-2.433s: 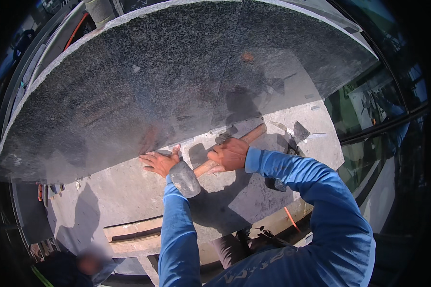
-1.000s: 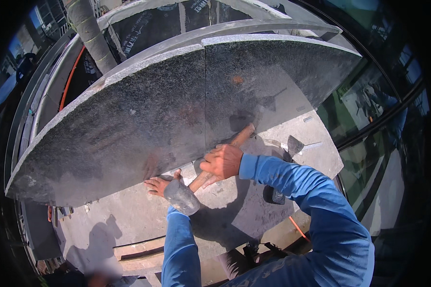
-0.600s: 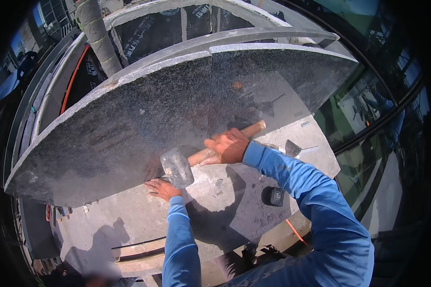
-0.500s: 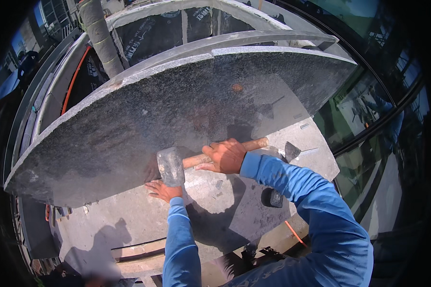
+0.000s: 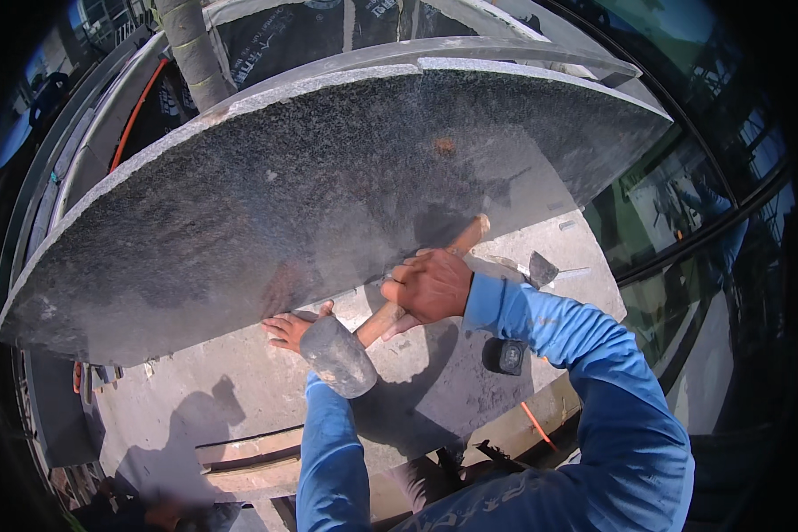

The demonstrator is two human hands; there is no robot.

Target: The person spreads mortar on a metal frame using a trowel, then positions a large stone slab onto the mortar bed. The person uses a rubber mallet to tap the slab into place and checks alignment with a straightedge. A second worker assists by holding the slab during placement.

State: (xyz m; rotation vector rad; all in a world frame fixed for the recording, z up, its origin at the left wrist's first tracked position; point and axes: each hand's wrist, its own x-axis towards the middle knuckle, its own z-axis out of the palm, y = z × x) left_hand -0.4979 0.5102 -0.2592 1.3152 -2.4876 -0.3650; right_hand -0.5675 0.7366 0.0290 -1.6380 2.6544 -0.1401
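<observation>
My right hand (image 5: pixel 433 285) is wrapped round the wooden handle of a mallet (image 5: pixel 339 357) with a thick grey head. The handle slants, its butt end up and to the right, while the head hangs nearer me over my left wrist. Fingers spread, my left hand (image 5: pixel 291 330) rests at the lower edge of a large dark stone panel (image 5: pixel 266 213), its palm partly hidden by the mallet head. The panel stands upright, with a curved, rough pale top edge, on a light grey stone surface (image 5: pixel 266 381).
A trowel (image 5: pixel 542 269) lies right of my right hand. Nearer me sits a small black tape-measure-like case (image 5: pixel 511 356). An orange strip (image 5: pixel 538 425) and wooden strips (image 5: pixel 248 454) are by the near edge. Glass panes (image 5: pixel 674 204) border the right; a grey wrapped post (image 5: pixel 189 44) rises behind the panel.
The mallet head has swung toward me and slightly right, away from the panel, and its handle has tilted more steeply. My left hand stays at the panel's foot. The view has shifted slightly.
</observation>
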